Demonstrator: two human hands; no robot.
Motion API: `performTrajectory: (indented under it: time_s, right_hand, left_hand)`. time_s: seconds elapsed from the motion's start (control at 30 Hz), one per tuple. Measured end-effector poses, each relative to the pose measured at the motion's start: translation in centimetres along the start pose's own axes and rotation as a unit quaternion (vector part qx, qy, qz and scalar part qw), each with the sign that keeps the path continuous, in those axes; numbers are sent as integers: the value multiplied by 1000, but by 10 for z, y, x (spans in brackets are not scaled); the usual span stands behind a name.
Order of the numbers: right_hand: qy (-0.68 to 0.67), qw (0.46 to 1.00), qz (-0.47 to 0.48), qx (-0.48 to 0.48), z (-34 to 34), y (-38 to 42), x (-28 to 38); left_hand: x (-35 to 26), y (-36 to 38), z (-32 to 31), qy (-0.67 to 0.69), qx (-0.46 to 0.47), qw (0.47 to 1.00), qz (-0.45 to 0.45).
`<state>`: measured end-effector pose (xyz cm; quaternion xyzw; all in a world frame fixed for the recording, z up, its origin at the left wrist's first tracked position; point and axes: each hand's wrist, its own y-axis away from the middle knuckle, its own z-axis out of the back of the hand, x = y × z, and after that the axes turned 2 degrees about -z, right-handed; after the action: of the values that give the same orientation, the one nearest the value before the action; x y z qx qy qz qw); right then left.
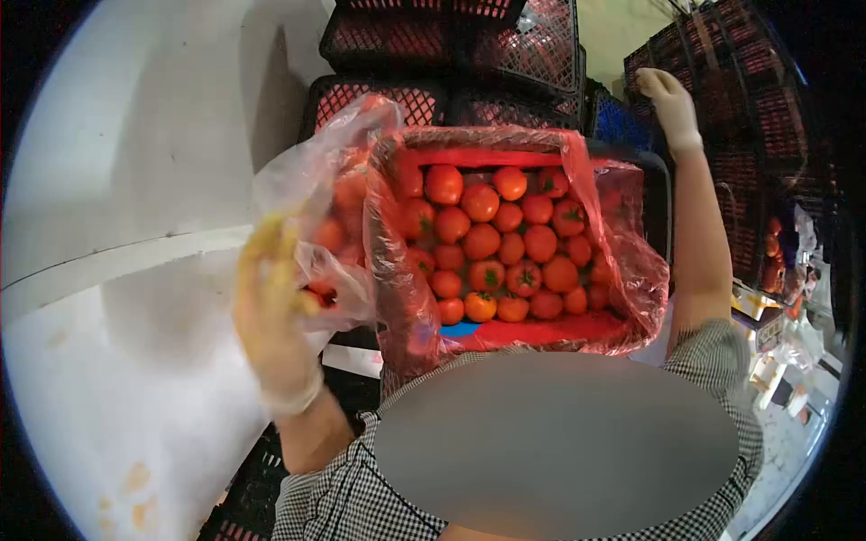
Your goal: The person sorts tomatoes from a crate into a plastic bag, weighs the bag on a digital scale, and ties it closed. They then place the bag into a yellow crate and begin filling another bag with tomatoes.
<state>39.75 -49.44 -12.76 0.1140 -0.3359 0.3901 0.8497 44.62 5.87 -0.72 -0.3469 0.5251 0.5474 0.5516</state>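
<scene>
A crate (661,212) lined with a clear plastic bag (394,261) stands in front of me, full of red tomatoes (480,242), some with green stems. The liner's rim is folded out over the sides. My left hand (271,311), in a pale glove stained yellow, is smeared by motion beside the loose plastic on the left, its fingers stretched upward and thumb apart. More tomatoes (330,234) show through that plastic. My right hand (669,106), gloved too, is raised beyond the crate's far right corner, fingers curled together with nothing visible in them.
Black mesh crates (388,41) are stacked behind the tomato crate, and another tall stack (722,81) rises on the right. A blue crate (621,119) sits between them. A white wall (162,117) borders the left side. Bags and boxes clutter a surface (798,361) at the far right.
</scene>
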Motion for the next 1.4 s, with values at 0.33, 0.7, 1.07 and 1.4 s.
performTrajectory:
  time_s: [0.33, 0.7, 1.07, 1.4]
  right_hand:
    - [171, 868, 273, 378, -175, 225, 122]
    - [310, 841, 249, 368, -189, 218, 128]
    - [199, 828, 408, 331, -208, 204, 100]
    - [102, 849, 443, 269, -206, 191, 92]
  left_hand:
    - [-6, 82, 56, 47, -160, 976, -139]
    - [19, 113, 82, 206, -111, 968, -91]
    - [23, 117, 75, 198, -170, 962, -77]
    - [21, 117, 69, 141, -200, 966, -90]
